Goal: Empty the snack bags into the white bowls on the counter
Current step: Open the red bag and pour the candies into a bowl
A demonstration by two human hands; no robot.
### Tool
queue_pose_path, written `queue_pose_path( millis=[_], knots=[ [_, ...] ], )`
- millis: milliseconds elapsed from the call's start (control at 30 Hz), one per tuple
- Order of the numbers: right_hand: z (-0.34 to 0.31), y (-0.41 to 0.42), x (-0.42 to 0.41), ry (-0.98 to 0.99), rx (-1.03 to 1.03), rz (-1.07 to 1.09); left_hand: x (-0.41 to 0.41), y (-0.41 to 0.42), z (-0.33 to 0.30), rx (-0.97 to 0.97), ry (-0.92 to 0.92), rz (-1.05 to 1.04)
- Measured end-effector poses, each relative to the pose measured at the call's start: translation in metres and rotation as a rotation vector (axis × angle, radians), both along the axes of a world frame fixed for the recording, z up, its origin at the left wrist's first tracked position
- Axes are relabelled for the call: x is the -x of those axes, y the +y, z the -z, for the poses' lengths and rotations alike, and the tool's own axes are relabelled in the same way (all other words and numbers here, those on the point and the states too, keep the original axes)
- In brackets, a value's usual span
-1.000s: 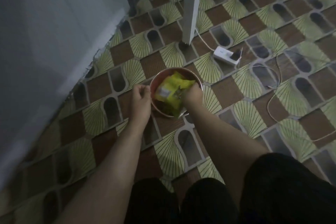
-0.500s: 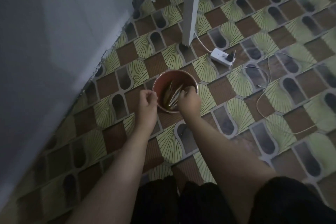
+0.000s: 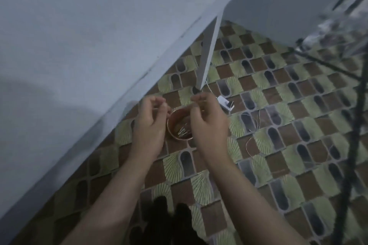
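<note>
Reddish-brown plastic forms the one container in view, a round bin (image 3: 180, 124) standing upright on the patterned floor (image 3: 278, 145), directly below and between the two hands. Crumpled wrappers (image 3: 182, 131) lie inside it; their count cannot be told in the dim light. No white bowl and no full snack bag is visible.

Left hand (image 3: 150, 125): fingers loosely curled, thumb and forefinger close together at the top (whether they pinch anything cannot be told). Right hand (image 3: 207, 123): fingers curled likewise above the bin's far rim, nothing plainly held. Both hands hover above the bin, apart from it, about equally near.

White worktop (image 3: 99, 36) extends along the left side, nearer the left hand, with one slim leg (image 3: 208, 53) reaching the floor beyond the bin. One white power strip (image 3: 225, 102) with cable (image 3: 253, 135) lies just right of the hands.

Judgement: disposal looks finished; the next reach likely goes up and left to the worktop.
</note>
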State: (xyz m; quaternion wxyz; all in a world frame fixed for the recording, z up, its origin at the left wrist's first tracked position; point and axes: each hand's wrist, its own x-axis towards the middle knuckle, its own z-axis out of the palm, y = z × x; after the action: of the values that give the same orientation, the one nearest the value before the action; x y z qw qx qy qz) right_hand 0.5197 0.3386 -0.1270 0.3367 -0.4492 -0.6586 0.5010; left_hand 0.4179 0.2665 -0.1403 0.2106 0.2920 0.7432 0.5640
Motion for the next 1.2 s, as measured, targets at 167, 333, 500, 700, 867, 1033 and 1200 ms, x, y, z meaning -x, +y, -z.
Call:
queue_pose_path(
  millis=[167,333,500,700,867,1033,1200],
  knots=[
    [-0.085,-0.034,0.033,0.112,-0.139,-0.23,0.009,-0.058,-0.08,-0.155,0.074,-0.227],
    [-0.13,-0.09,0.098,0.202,-0.172,-0.47,0.064,-0.125,-0.131,-0.178,0.17,-0.48],
    [-0.155,-0.16,0.176,0.235,-0.217,-0.696,0.123,-0.222,-0.154,-0.282,0.253,-0.766],
    [-0.161,-0.252,0.264,0.288,-0.278,-0.855,0.183,-0.33,-0.154,-0.276,0.277,-0.996],
    [-0.152,-0.311,0.328,0.314,-0.334,-0.921,0.238,-0.389,-0.147,-0.264,0.237,-1.054],
    [-0.145,-0.339,0.4,0.278,-0.364,-0.911,0.311,-0.42,-0.144,-0.229,0.123,-1.014],
    [-0.122,-0.349,0.487,0.086,-0.362,-0.923,0.391,-0.431,-0.129,-0.069,0.044,-0.917]
  ],
)
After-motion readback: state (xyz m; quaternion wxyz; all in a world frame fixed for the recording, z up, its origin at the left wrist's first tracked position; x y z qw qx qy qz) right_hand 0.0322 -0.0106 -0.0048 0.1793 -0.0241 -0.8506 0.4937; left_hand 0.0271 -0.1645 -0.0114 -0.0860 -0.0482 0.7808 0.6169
